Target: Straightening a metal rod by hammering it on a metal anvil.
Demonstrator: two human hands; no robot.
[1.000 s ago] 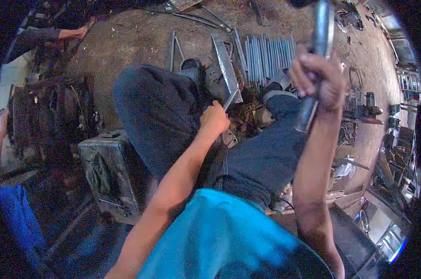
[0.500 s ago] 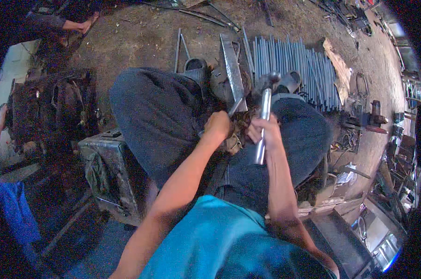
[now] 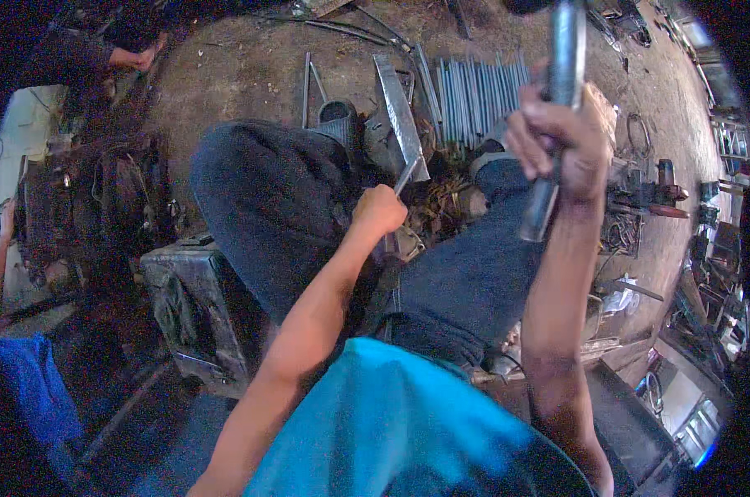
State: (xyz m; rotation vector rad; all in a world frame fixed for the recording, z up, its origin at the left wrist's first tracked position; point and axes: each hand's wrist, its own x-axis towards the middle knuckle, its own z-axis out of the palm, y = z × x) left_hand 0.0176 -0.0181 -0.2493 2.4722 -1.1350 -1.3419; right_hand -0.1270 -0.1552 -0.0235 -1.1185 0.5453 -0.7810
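My right hand [image 3: 570, 137] is raised at the right, its fingers wrapped round the shiny tubular metal handle of a hammer [image 3: 568, 58]. The hammer's dark head is partly cut off at the top of the view. Between my knees, my left hand [image 3: 381, 210] is closed round a thin metal rod [image 3: 406, 176] that sticks up toward the far right. The rod's tip is close to the near end of a long flat metal strip [image 3: 400, 116], which slants away from me. What lies under my left fist is hidden.
Many grey metal rods [image 3: 477, 99] lie side by side on the dirt floor, partly behind my right arm. A worn dark box [image 3: 194, 269] stands left of my leg. Another person's hand [image 3: 139, 60] shows far left; someone in blue [image 3: 37, 377] is at the left edge.
My right hand has swung the hammer up and to the right, away from my left hand. My left hand stays almost in place with the rod.
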